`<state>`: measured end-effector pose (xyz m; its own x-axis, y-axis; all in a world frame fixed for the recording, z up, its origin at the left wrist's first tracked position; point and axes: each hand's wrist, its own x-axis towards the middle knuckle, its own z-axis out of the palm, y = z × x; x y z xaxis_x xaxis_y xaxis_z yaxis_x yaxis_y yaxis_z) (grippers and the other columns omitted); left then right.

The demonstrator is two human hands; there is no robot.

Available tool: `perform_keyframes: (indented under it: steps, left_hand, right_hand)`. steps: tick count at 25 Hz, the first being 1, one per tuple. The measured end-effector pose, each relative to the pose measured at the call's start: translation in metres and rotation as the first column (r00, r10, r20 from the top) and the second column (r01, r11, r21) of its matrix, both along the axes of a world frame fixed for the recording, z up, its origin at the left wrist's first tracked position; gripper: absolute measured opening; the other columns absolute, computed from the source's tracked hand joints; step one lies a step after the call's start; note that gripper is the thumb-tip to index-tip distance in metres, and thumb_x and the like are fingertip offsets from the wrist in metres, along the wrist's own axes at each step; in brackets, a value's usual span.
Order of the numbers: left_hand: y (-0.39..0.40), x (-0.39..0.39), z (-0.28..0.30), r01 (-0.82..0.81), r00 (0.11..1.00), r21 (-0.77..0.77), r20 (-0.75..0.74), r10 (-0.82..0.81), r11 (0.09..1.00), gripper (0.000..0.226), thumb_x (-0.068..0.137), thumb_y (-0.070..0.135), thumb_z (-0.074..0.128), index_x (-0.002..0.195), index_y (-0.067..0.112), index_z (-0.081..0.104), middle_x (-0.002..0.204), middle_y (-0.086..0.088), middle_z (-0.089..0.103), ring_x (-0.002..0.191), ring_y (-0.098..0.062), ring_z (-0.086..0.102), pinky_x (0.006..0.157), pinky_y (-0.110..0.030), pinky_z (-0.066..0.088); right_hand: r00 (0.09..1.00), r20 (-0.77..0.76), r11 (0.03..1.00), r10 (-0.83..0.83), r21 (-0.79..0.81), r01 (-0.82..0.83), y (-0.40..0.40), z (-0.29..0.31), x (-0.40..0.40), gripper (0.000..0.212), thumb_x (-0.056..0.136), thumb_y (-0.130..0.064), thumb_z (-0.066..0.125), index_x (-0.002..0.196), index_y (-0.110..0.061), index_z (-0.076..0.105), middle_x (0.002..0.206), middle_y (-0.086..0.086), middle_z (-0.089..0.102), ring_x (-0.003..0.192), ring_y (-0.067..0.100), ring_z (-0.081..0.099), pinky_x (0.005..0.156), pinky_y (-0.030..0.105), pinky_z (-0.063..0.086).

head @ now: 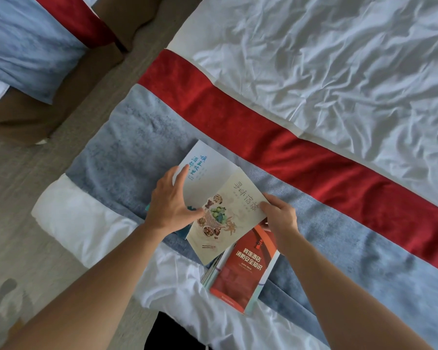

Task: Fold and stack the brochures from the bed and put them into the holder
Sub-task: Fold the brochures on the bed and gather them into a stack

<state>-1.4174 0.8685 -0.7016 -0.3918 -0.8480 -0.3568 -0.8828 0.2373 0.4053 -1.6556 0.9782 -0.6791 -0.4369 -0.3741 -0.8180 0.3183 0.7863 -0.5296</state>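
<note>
I see left hand flat, fingers spread, pinning white brochure; right hand pinches cream brochure edge at 3 o'clock, likely squaring fold. Red brochure stack waits at 6 o'clock on bed.

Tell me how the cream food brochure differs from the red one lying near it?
The cream brochure shows bowls of food and is touched by both hands; the red brochure has white lettering and lies untouched. The cream one overlaps the red one's upper corner. The red one tops a small stack. Both are folded and rest on the bed.
</note>
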Motion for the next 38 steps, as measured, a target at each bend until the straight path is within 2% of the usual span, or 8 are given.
perform_keyframes:
  steps: [6, 10, 14, 26, 29, 31, 33, 38]
  left_hand:
    - [0.004, 0.009, -0.007, -0.027, 0.999, -0.052, 0.033, 0.029, 0.998, 0.113, 0.055, 0.07, 0.062, 0.151, 0.026, 0.022, 0.153, -0.011, 0.027, 0.134, -0.036, 0.034, 0.103, -0.057, 0.039]
    - [0.006, 0.014, -0.006, -0.023, 1.0, -0.048, 0.015, 0.024, 0.999, 0.113, 0.056, 0.067, 0.066, 0.151, 0.025, 0.024, 0.154, -0.012, 0.027, 0.134, -0.036, 0.034, 0.103, -0.058, 0.037]
    - [0.009, 0.017, -0.004, 0.078, 0.997, -0.073, 0.002, -0.078, 0.994, 0.111, 0.057, 0.068, 0.062, 0.151, 0.023, 0.025, 0.153, -0.011, 0.028, 0.134, -0.034, 0.034, 0.102, -0.056, 0.038]
    - [0.019, 0.01, -0.003, 0.007, 0.999, -0.027, 0.043, -0.006, 1.0, 0.112, 0.057, 0.073, 0.066, 0.15, 0.026, 0.023, 0.156, -0.012, 0.023, 0.136, -0.036, 0.033, 0.102, -0.058, 0.038]
    - [0.018, 0.013, -0.007, -0.051, 0.996, 0.019, 0.08, 0.049, 0.999, 0.117, 0.06, 0.075, 0.068, 0.153, 0.022, 0.019, 0.16, -0.016, 0.019, 0.142, -0.037, 0.026, 0.107, -0.058, 0.035]
    - [0.012, 0.018, -0.011, -0.114, 0.992, 0.054, 0.064, 0.111, 0.992, 0.112, 0.068, 0.07, 0.069, 0.155, 0.019, 0.019, 0.161, -0.016, 0.02, 0.144, -0.036, 0.025, 0.109, -0.058, 0.034]
    - [0.007, 0.022, -0.011, -0.158, 0.987, 0.049, 0.017, 0.158, 0.986, 0.099, 0.078, 0.055, 0.069, 0.154, 0.014, 0.021, 0.159, -0.014, 0.029, 0.142, -0.036, 0.03, 0.107, -0.056, 0.036]
    - [-0.003, 0.024, -0.007, -0.211, 0.977, 0.027, 0.012, 0.211, 0.977, 0.078, 0.087, 0.037, 0.063, 0.152, 0.01, 0.028, 0.142, -0.011, 0.048, 0.129, -0.032, 0.044, 0.095, -0.049, 0.045]
  right_hand:
    - [0.998, 0.057, 1.0, 0.02, 0.019, -0.021, -0.005, -0.008, 0.007, 0.038, 0.092, -0.005, 0.053, 0.091, -0.034, 0.077, 0.082, -0.003, 0.077, 0.082, 0.018, 0.073, 0.064, 0.035, 0.059]
    - [0.998, 0.041, 0.999, 0.046, 0.001, -0.046, -0.009, -0.009, 0.011, 0.044, 0.09, -0.004, 0.05, 0.084, -0.037, 0.079, 0.076, -0.008, 0.076, 0.064, 0.008, 0.07, 0.047, 0.021, 0.05]
    - [0.999, 0.006, 0.999, 0.047, -0.012, -0.047, -0.011, -0.009, 0.02, 0.04, 0.091, -0.009, 0.05, 0.091, -0.038, 0.078, 0.077, -0.009, 0.076, 0.06, 0.003, 0.069, 0.046, 0.016, 0.048]
    - [0.981, -0.19, 0.999, -0.026, 0.015, 0.029, -0.034, -0.003, 0.033, 0.033, 0.09, -0.015, 0.045, 0.101, -0.031, 0.073, 0.088, -0.005, 0.072, 0.063, 0.004, 0.066, 0.047, 0.022, 0.049]
    - [0.956, -0.287, 0.991, 0.062, 0.128, -0.026, -0.043, 0.001, 0.049, 0.038, 0.093, -0.028, 0.053, 0.131, -0.033, 0.052, 0.101, -0.002, 0.064, 0.077, 0.014, 0.062, 0.054, 0.027, 0.048]
    - [0.932, -0.334, 0.981, 0.141, 0.17, -0.087, -0.045, 0.001, 0.066, 0.066, 0.092, -0.03, 0.057, 0.151, -0.026, 0.026, 0.122, 0.005, 0.058, 0.099, 0.025, 0.061, 0.077, 0.041, 0.055]
    - [0.905, -0.394, 0.976, 0.159, 0.201, -0.084, -0.047, 0.002, 0.085, 0.08, 0.089, -0.028, 0.058, 0.154, -0.019, 0.014, 0.136, 0.009, 0.049, 0.118, 0.032, 0.053, 0.1, 0.052, 0.046]
    - [0.945, -0.246, 0.962, -0.214, 0.116, 0.248, -0.045, 0.002, 0.114, 0.063, 0.085, -0.016, 0.055, 0.144, -0.012, 0.032, 0.131, 0.01, 0.051, 0.118, 0.035, 0.054, 0.098, 0.056, 0.05]
